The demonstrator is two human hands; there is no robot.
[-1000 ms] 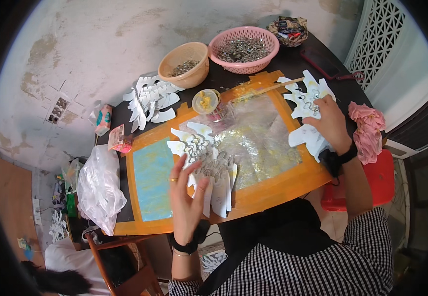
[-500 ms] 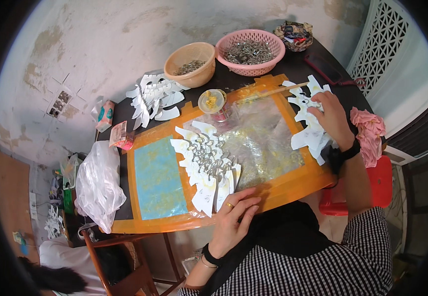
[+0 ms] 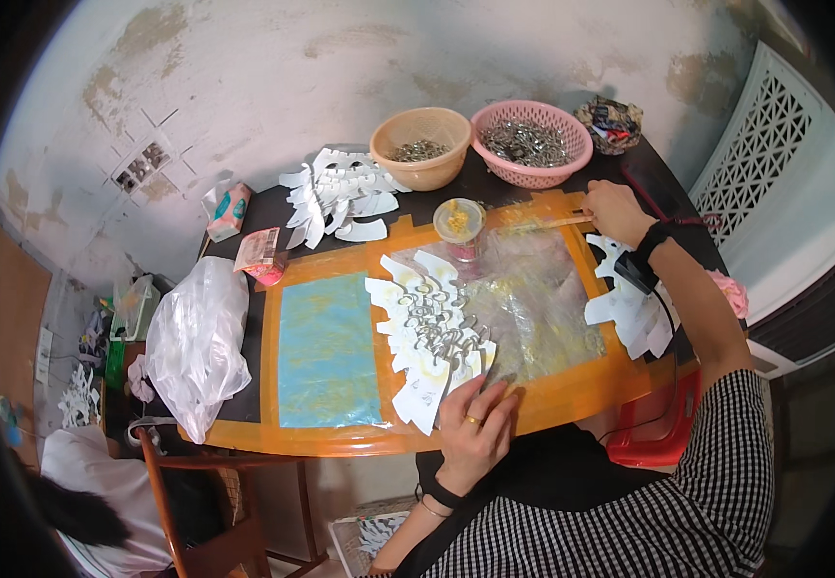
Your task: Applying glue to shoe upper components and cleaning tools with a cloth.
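My right hand (image 3: 615,210) is closed on the right end of a flat wooden stick (image 3: 550,224), which lies along the far edge of the orange-taped work sheet. My left hand (image 3: 475,429) rests at the near table edge, fingers loosely bent and apart, nothing visible in them. Its fingertips are close to the lower end of a fanned stack of white cut pieces (image 3: 417,385) with metal rings and clasps along it. Under my right forearm lie more white cut pieces (image 3: 629,306), partly covered. A jar (image 3: 460,223) with yellow paste on top stands left of the stick.
Metal parts fill an orange bowl (image 3: 420,175) and a pink basket (image 3: 533,176) at the back. White pieces (image 3: 336,197), a tissue pack (image 3: 228,210) and a plastic bag (image 3: 201,347) lie leftward. A red stool (image 3: 653,424) stands right; another person (image 3: 114,491) sits lower left.
My right hand has left the white pieces at the right and moved up and left to the stick's end. My left hand stays at the near edge. The whole view has shifted.
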